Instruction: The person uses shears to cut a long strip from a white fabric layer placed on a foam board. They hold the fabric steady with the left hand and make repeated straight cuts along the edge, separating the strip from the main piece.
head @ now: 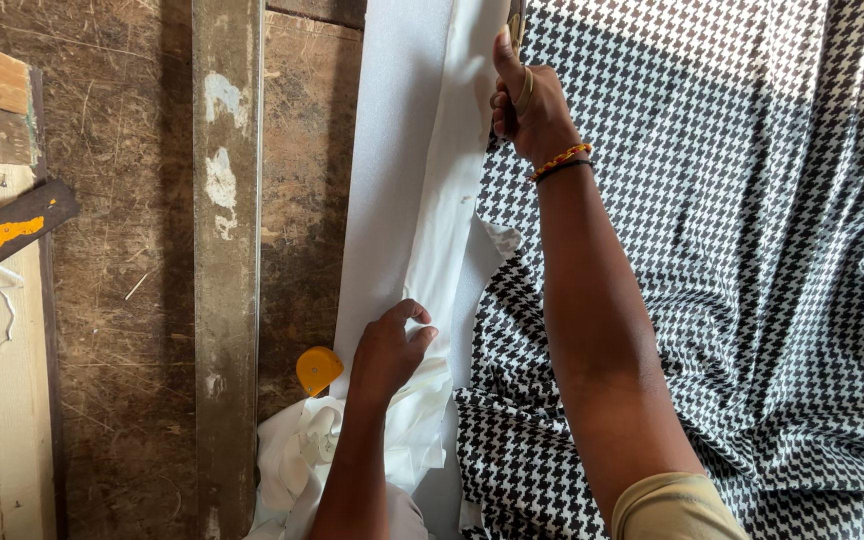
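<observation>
The right hand is closed around the handles of a pair of scissors, whose blades run off the top edge, at the seam where white cloth meets houndstooth fabric. Nearer the body, the left hand pinches a fold of the same white cloth, fingers curled shut on it. Just left of that hand lies a yellow piece of chalk on the worn wooden table, beside a long wooden ruler
</observation>
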